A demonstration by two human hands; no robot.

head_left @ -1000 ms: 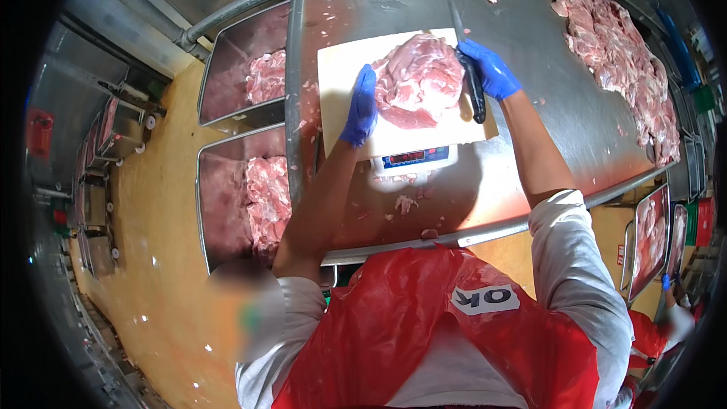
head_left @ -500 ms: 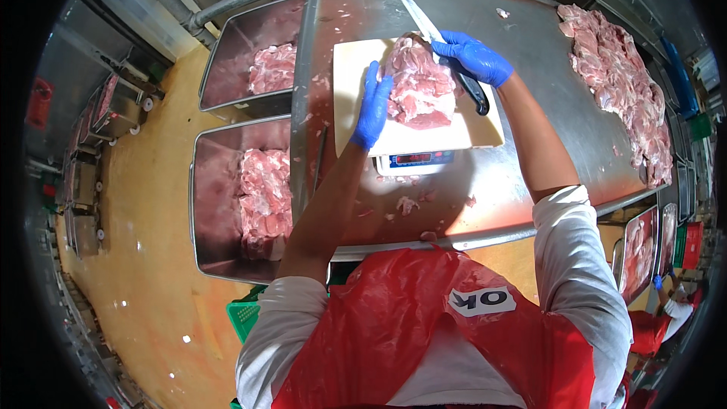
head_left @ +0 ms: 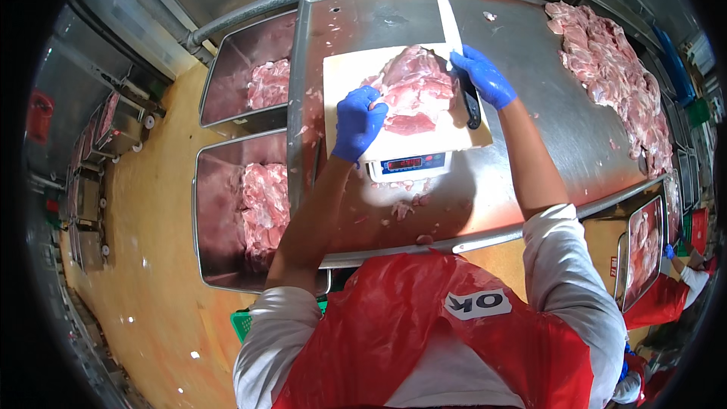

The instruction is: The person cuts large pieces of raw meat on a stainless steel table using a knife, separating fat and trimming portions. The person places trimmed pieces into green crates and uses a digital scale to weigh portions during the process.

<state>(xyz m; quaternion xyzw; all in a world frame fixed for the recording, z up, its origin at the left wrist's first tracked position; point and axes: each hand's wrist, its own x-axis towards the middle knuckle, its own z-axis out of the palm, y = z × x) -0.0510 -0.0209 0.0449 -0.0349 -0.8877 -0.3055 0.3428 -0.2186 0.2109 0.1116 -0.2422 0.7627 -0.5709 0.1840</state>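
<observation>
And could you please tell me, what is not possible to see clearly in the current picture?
In the head view:
- Meat piece: its underside, hidden against the white board.
- Knife: part of its handle, covered by the right hand.
- Scale: its top, covered by the board.
- Lower-left bin: its right side, behind the table edge.
- Far-right co-worker: hand details, too small.

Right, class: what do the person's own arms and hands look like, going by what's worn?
The left hand and right hand wear close-fitting blue gloves ending around the wrists. Both forearms are bare up to white, wrinkled sleeves that stop near the elbows.
</observation>
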